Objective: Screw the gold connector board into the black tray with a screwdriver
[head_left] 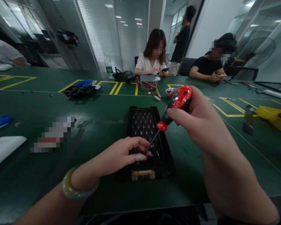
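Head cam's got the right hand (196, 117) gripping a bulbous, glossy red-and-black screwdriver (165, 119), thin shaft (155, 138) slanting down; left hand (125, 152) curls its fingers there, can't tell if pinching, over a rectangular black case (140, 123) on the smooth green table (103, 109).

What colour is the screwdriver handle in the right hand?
Red and dark grey; the screwdriver handle shows in the head view.

Red-and-black screwdriver (179, 98), black tray (167, 153)

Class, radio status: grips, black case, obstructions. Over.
Right grip: holds screwdriver. Left grip: at lower shaft, partly covering case. Case: flat on table.
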